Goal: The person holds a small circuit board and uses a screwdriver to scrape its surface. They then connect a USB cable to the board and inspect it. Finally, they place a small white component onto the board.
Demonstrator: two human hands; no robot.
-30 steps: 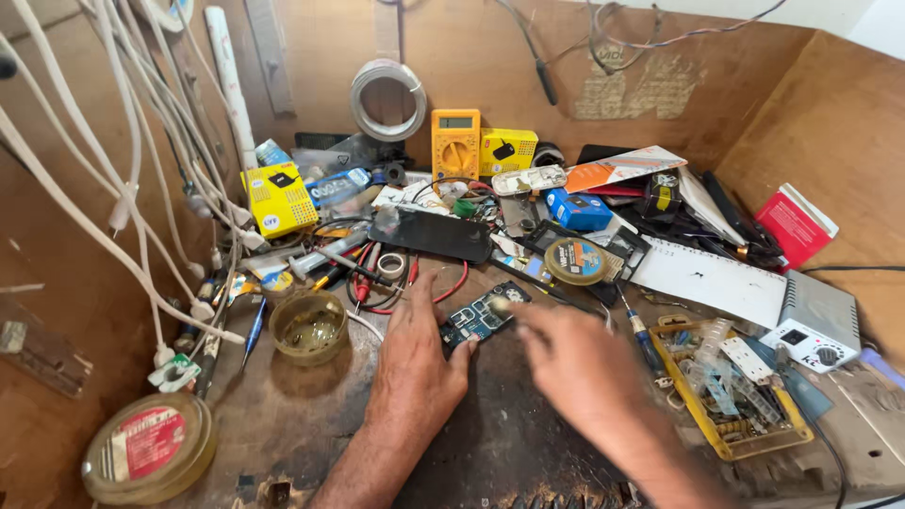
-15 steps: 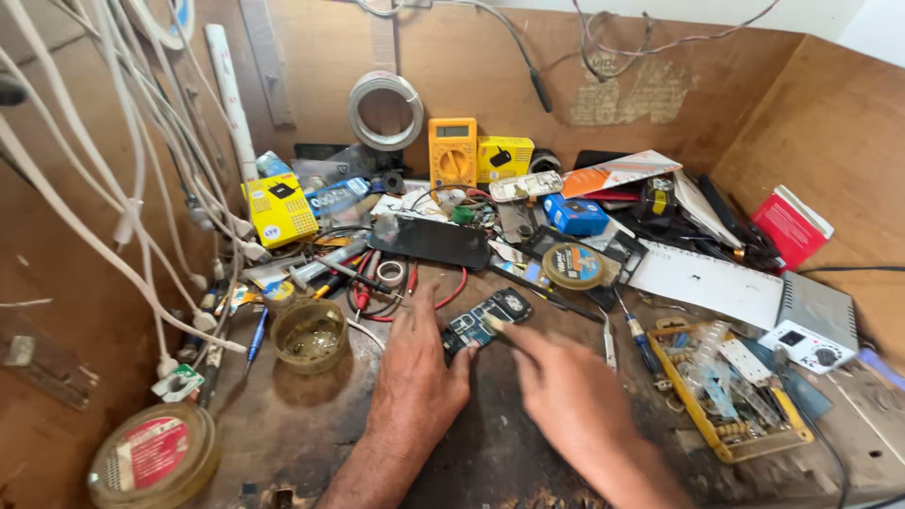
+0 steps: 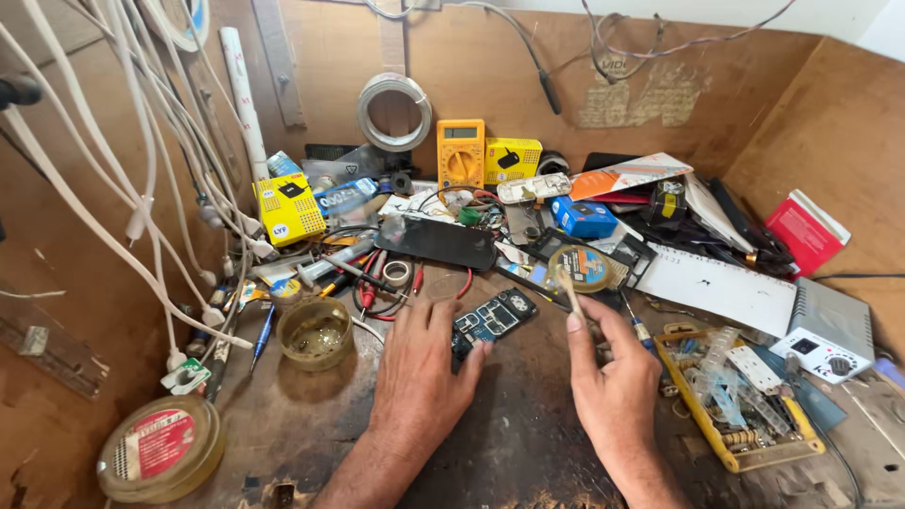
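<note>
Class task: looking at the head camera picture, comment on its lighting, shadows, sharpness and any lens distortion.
Head view: even, soft daylight; faint shadows under the left hand and right hand; circuit board sharp; white cables at the left edge bow outward, suggesting wide-angle distortion; slight glare on the dark phone screen.

A circuit board (image 3: 492,319) lay mid-bench w/ the left hand (image 3: 421,363) on its near-left end. The right hand (image 3: 613,377) sat to its right. A small dish (image 3: 316,332) stood left; a parts tray (image 3: 731,401) right; a multimeter (image 3: 460,154) far behind.
</note>
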